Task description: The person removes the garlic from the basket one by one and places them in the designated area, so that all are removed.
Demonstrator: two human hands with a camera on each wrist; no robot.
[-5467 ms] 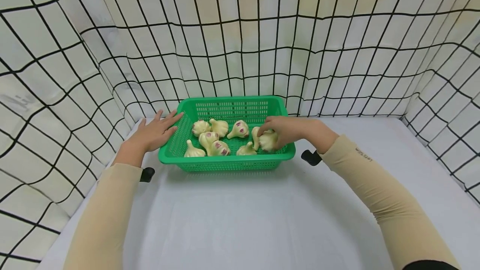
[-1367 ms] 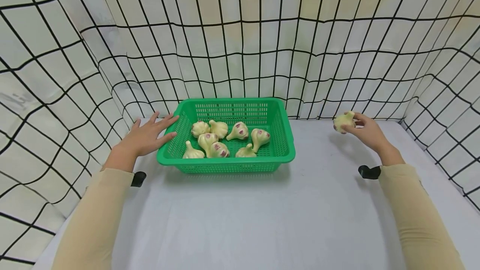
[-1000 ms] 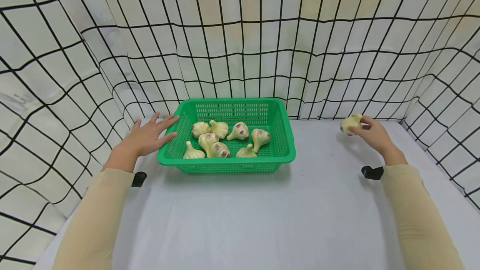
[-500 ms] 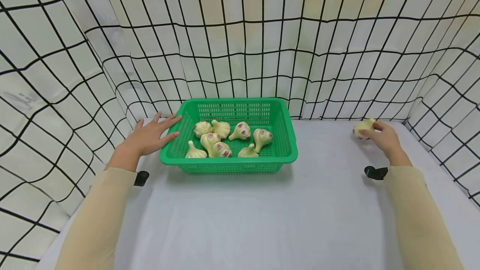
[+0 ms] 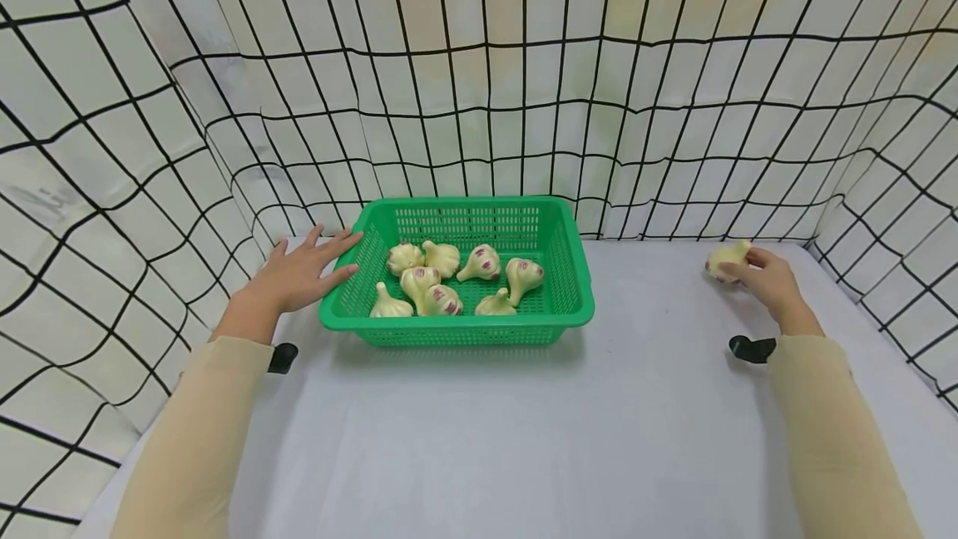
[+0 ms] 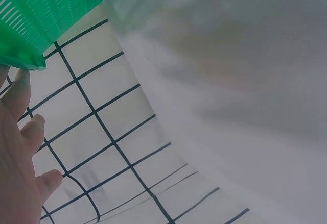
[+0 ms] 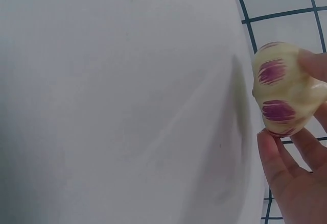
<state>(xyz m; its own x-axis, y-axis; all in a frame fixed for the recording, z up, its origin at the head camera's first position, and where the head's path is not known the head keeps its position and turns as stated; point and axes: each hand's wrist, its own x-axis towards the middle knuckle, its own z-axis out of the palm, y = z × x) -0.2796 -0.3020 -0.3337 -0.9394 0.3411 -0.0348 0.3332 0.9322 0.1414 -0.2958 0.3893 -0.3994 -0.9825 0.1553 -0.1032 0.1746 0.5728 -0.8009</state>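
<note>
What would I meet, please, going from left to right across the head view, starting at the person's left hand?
Left hand, green basket with several garlic bulbs inside, single garlic bulb outside it, right hand holding that single garlic bulb.

Behind the garlic bulb [image 5: 724,261] at the right grip [image 5: 772,279], most of the fingers are hidden in the head view, and whether the bulb's underside touches the bench [image 5: 464,439] cannot be told; the right wrist view cuts off both the bulb's neck and part of that grip at its right edge. Beside the left grip [image 5: 295,277], the green basket [image 5: 456,323] runs out of the left wrist view at the upper left corner. Farther out past that grip, the marks [image 5: 45,202] on the wall are too blurred to read, and behind both grips the sleeves [image 5: 187,439] leave the head view at its lower edge.
</note>
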